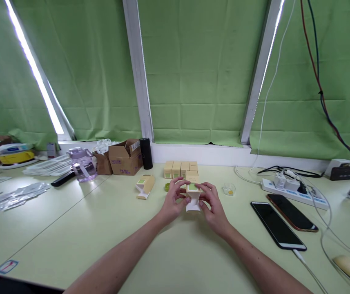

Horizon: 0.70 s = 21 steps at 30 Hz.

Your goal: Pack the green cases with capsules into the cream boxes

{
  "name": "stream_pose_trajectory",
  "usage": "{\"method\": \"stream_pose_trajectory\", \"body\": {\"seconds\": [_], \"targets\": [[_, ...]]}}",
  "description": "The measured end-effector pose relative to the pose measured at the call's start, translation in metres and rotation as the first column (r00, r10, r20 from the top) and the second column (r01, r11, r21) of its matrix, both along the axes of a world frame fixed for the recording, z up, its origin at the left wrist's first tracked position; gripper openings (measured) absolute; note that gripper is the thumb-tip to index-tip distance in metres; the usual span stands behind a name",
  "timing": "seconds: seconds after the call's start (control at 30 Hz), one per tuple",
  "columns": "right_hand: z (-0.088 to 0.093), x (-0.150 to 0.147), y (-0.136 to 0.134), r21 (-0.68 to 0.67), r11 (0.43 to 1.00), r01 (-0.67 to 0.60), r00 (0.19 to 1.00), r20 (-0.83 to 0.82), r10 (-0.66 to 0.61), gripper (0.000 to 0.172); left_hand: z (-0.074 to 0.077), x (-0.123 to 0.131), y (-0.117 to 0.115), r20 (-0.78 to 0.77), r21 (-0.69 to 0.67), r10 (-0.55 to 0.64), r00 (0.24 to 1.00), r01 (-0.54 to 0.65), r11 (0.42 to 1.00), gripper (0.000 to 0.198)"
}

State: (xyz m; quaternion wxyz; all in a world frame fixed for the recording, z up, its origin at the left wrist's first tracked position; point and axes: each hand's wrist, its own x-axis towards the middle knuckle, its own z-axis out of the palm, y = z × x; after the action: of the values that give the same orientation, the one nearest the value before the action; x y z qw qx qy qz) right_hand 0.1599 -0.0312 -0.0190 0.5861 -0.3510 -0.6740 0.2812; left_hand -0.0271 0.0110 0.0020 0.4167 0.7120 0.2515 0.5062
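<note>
Between my two hands is a small tan box with a green patch on it and a white flap [193,204] folded out toward me. My left hand [176,200] grips its left side, and my right hand [213,204] holds the right side. Just behind stand several closed tan boxes [177,168] in a group. Another tan box [145,185] lies open to the left. Partly hidden by my left fingers is a small green object [166,187]. A clear round dish [229,189] with something yellow in it sits to the right.
Two phones [277,224] and a white power strip [295,193] with cables occupy the right side. At the back left are a cardboard box [125,160], a black cylinder [146,153] and a purple jug [82,164]. Clear packets [21,195] lie far left.
</note>
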Motion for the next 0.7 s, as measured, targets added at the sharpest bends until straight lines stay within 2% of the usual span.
{"method": "stream_pose_trajectory", "body": {"seconds": [0.5, 0.7], "targets": [[-0.0009, 0.0003, 0.0024, 0.027, 0.999, 0.024, 1.0, -0.005, -0.024, 0.039, -0.009, 0.0042, 0.008, 0.036, 0.036, 0.068, 0.997, -0.069, 0.997, 0.036], [0.0012, -0.0009, 0.0009, 0.046, 0.998, 0.044, 0.999, -0.014, -0.044, 0.038, -0.0084, 0.0059, 0.0071, 0.04, 0.053, 0.078, 0.996, -0.081, 0.995, 0.035]]}}
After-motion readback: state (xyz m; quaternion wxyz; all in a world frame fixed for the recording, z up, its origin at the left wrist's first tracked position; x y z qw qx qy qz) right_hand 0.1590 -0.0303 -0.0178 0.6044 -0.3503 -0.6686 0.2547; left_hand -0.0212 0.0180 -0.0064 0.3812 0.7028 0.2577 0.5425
